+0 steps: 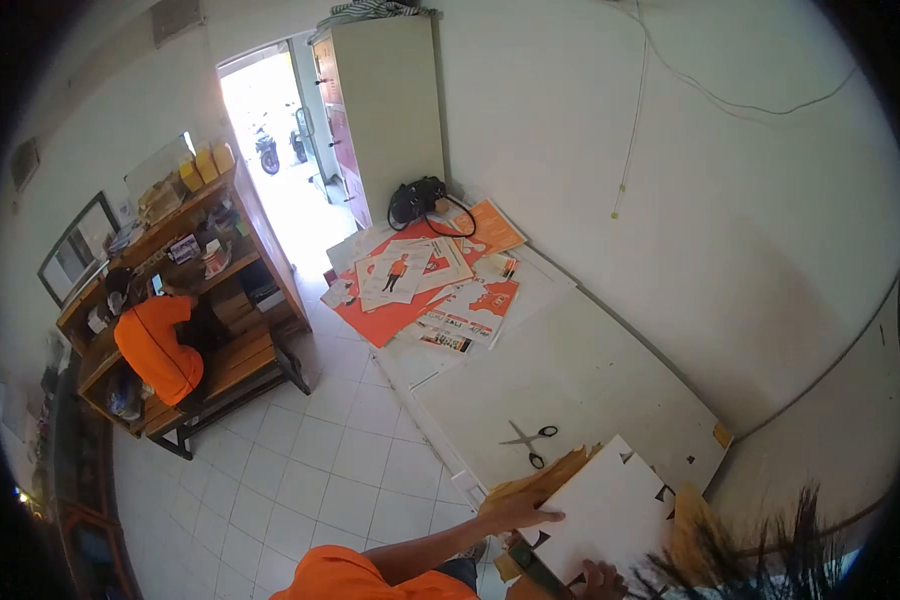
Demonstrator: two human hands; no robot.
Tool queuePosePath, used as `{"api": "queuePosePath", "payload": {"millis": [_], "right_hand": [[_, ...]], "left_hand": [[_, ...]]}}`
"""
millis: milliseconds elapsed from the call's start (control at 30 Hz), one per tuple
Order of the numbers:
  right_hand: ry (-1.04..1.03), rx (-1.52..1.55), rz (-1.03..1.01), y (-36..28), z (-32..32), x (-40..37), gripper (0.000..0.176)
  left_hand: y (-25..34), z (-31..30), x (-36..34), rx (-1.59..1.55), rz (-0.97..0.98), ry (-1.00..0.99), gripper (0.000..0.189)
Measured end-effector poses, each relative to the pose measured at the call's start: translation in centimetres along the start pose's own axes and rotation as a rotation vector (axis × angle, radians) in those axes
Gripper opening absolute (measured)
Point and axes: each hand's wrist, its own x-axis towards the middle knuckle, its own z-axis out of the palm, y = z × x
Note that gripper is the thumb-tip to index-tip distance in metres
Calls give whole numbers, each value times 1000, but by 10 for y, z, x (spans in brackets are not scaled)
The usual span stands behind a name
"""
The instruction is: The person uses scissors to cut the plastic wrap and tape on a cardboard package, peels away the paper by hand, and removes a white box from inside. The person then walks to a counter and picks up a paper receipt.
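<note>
A flat white board [610,505] with small black pieces at its corners lies tilted at the lower right, over brown paper [545,478]. My left hand [518,512] grips the board's left edge, a digit lying along its top face and the other fingers mostly hidden. At the board's near edge, close to a black corner piece, my right hand [600,578] has its fingers curled; the bottom of the view cuts part of it off. Black-handled scissors [532,440] lie spread on the white table just beyond the brown paper.
The white table [490,395] runs along the wall, with printed orange and white sheets [415,285] and a black bag [418,203] at its far end. A tall cabinet [385,110] stands behind. At left, a person in orange [158,345] sits at a wooden desk [240,365].
</note>
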Motion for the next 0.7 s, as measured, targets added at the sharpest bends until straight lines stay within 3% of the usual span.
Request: {"api": "queuePosePath", "payload": {"millis": [100, 167, 200, 267, 300, 367, 600, 667, 700], "right_hand": [[89, 89, -1, 5, 12, -5, 74], [32, 68, 19, 7, 16, -8, 74], [32, 49, 5, 9, 19, -10, 73], [47, 26, -9, 7, 17, -5, 73], [26, 46, 20, 5, 11, -6, 73], [12, 68, 35, 2, 7, -6, 74], [102, 116, -36, 22, 25, -13, 76], [110, 120, -54, 24, 24, -19, 76], [175, 171, -67, 20, 20, -18, 75]], "left_hand": [[-41, 7, 30, -95, -59, -167, 73], [-95, 16, 48, -360, 329, -405, 63], [-80, 13, 45, -361, 339, -400, 63], [-38, 4, 32, -376, -128, -407, 49], [-56, 6, 39, -376, -122, -403, 49], [-111, 11, 56, 180, 723, -366, 51], [-91, 14, 52, -153, 827, -334, 51], [-90, 25, 61, -248, 1160, -247, 56], [-94, 31, 64, -253, 1153, -253, 56]]}}
